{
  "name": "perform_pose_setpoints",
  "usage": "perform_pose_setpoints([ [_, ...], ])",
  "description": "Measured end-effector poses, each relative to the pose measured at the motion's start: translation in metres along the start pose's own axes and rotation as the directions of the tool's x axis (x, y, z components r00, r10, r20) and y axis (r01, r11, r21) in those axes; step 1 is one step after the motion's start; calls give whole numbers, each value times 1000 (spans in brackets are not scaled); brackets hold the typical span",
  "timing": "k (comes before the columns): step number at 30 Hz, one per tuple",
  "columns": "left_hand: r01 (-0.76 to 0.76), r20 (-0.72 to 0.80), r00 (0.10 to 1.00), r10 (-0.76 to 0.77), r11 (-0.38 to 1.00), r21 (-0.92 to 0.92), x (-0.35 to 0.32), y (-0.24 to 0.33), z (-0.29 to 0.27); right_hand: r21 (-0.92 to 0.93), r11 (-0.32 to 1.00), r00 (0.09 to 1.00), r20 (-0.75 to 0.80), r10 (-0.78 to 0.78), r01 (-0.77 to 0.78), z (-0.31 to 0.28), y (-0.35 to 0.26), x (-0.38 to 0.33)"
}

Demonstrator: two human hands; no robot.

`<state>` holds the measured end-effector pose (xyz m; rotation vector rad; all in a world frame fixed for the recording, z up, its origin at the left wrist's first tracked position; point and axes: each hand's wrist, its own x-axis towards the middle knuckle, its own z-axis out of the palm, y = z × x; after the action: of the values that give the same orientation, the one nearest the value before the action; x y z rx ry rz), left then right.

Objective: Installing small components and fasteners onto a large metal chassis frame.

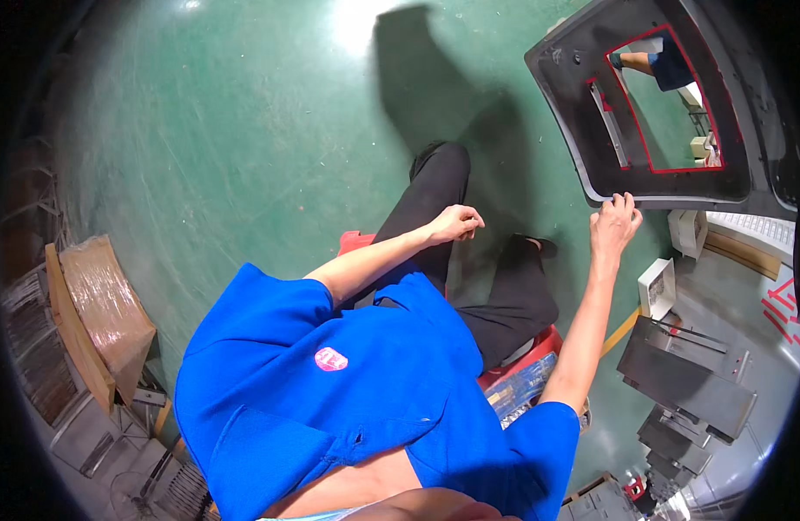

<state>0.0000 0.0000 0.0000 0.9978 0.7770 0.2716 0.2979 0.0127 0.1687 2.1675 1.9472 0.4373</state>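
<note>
Black panel (pixel 660 187) upper right, right hand (pixel 615 224) pinching its lower edge; left hand (pixel 456 223) loosely curled, empty, mid-frame

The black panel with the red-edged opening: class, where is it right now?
In the head view the black panel is at upper right, above the green floor, its lower edge touched by the right hand.

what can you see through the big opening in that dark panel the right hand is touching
Through the red-edged opening in the dark panel, green floor shows, plus another person's arm and blue sleeve near the top. The frame hides whatever lies behind it. The right hand touches its lower edge.
</note>
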Motion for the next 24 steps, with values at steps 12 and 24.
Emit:
perform_pose_setpoints([
  [12, 2, 14, 1000, -1, 997, -79, 0, 11, -8, 485, 858, 979, 185, 89, -169, 54, -34, 8],
  [24, 10, 21, 1000, -7, 991, -136, 3, 5, -3, 528, 845, 992, 126, 22, -85, 75, -30, 63],
])
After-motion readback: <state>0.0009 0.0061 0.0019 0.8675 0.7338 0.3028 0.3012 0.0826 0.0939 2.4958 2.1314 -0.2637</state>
